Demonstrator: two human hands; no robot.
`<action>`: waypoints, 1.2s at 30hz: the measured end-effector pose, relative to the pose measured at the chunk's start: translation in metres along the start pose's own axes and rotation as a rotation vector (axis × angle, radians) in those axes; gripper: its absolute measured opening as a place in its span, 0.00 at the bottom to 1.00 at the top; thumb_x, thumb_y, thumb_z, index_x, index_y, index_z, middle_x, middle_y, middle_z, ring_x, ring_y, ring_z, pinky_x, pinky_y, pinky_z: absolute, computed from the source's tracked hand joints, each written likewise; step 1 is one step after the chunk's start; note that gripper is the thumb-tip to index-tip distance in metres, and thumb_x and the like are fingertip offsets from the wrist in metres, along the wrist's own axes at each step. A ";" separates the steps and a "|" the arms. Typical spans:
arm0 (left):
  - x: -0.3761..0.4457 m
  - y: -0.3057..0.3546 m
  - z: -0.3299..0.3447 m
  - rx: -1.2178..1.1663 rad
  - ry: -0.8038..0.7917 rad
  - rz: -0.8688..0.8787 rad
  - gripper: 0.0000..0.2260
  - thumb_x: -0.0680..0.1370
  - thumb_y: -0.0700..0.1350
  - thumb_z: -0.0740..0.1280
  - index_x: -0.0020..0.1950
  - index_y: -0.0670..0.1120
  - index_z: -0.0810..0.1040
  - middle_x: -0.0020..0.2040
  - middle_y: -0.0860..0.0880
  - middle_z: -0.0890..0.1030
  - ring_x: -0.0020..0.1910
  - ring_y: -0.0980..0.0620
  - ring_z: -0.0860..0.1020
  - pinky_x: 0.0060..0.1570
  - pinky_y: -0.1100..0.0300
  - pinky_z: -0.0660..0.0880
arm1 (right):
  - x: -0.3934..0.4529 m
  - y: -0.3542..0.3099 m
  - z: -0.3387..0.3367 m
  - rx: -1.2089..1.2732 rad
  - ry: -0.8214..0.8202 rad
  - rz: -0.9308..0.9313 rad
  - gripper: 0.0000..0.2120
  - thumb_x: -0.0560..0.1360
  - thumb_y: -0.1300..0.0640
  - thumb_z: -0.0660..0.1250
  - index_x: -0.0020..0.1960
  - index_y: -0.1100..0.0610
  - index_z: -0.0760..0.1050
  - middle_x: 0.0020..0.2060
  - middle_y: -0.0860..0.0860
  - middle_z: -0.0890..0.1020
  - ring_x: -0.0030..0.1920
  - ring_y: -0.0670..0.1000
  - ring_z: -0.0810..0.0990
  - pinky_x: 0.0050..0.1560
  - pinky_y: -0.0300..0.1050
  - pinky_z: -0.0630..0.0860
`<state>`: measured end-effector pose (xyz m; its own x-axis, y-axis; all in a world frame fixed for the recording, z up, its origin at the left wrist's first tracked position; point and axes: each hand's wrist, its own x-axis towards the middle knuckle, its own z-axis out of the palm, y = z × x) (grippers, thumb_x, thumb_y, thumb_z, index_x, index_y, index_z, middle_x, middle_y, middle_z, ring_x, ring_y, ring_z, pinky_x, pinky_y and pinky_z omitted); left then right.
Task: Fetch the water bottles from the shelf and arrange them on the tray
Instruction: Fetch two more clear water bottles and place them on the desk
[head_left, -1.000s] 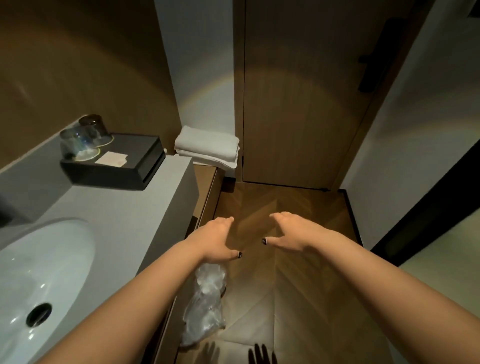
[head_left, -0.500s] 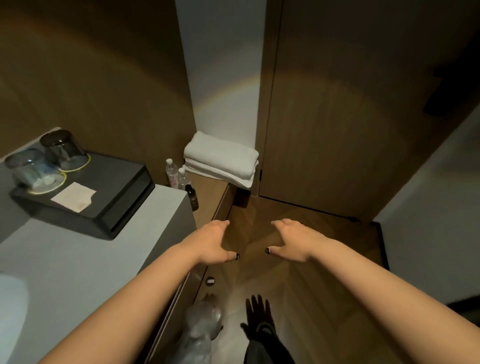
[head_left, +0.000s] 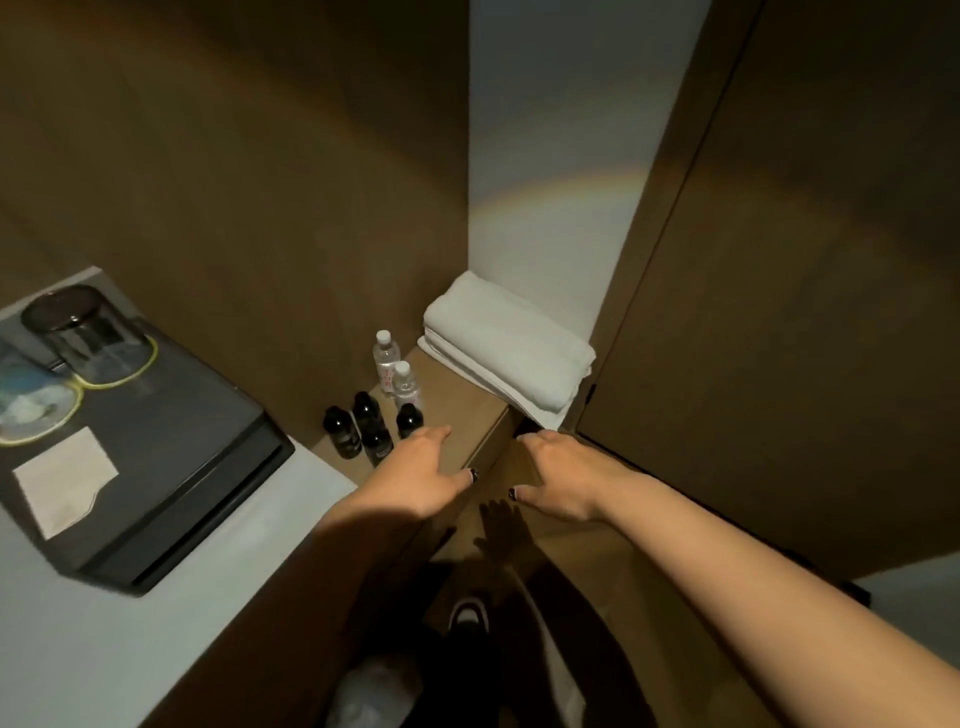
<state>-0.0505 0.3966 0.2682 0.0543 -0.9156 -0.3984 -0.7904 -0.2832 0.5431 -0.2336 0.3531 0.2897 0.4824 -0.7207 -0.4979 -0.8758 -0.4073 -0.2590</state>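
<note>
Both bare forearms reach forward from the bottom of the view, converging slightly toward the centre, backs of the hands facing up. The left hand is flat with fingers straight and together, pointing forward, thumb stuck out to the right with a dark-painted nail, nothing held. The right hand mirrors it: fingers extended and relaxed, thumb stuck out to the left toward the other thumb, dark nail visible, nothing held; the two thumbs are near each other but apart.
</note>
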 end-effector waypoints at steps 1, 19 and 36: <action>0.015 -0.001 -0.005 -0.005 0.021 -0.019 0.33 0.76 0.52 0.67 0.77 0.46 0.58 0.76 0.46 0.62 0.73 0.47 0.63 0.71 0.57 0.59 | 0.018 0.002 -0.009 0.008 0.001 -0.015 0.32 0.76 0.45 0.64 0.74 0.59 0.59 0.71 0.57 0.66 0.71 0.58 0.66 0.69 0.53 0.66; 0.263 -0.024 -0.091 -0.287 0.153 -0.372 0.17 0.77 0.43 0.66 0.65 0.44 0.71 0.57 0.51 0.77 0.55 0.49 0.78 0.48 0.67 0.74 | 0.292 0.070 -0.141 0.013 -0.190 -0.187 0.30 0.79 0.47 0.61 0.75 0.56 0.55 0.73 0.54 0.63 0.70 0.54 0.65 0.69 0.47 0.62; 0.399 -0.074 -0.027 -0.480 0.563 -0.701 0.20 0.78 0.44 0.65 0.70 0.46 0.70 0.67 0.46 0.74 0.66 0.46 0.73 0.62 0.56 0.70 | 0.510 0.106 -0.109 0.052 -0.462 -0.398 0.30 0.78 0.47 0.61 0.76 0.52 0.55 0.76 0.54 0.59 0.74 0.55 0.60 0.72 0.52 0.62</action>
<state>0.0458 0.0443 0.0886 0.7878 -0.4660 -0.4028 -0.1487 -0.7785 0.6098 -0.0789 -0.1185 0.0987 0.7264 -0.1964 -0.6586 -0.6348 -0.5589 -0.5335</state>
